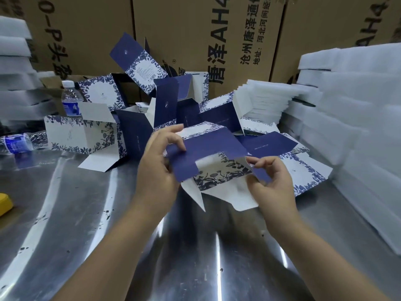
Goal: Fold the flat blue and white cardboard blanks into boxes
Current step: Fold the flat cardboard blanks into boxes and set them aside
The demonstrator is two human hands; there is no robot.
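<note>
I hold a half-opened blue and white cardboard blank (212, 157) above the steel table (86, 213). My left hand (159, 168) grips its left side, thumb on the navy panel. My right hand (271, 181) pinches a flap at its right end. White flaps hang loose under the blank. Behind it, a jumbled heap of folded boxes (138, 101) covers the back of the table. A flat blank (303, 172) with a floral border lies just right of my right hand.
Stacks of white foam sheets (355, 118) fill the right side, with more at the far left (15, 61). A water bottle (70, 98) stands at the back left and another lies flat (17, 143). Brown cartons (195, 40) form the back wall. A yellow object (4, 203) sits at the left edge.
</note>
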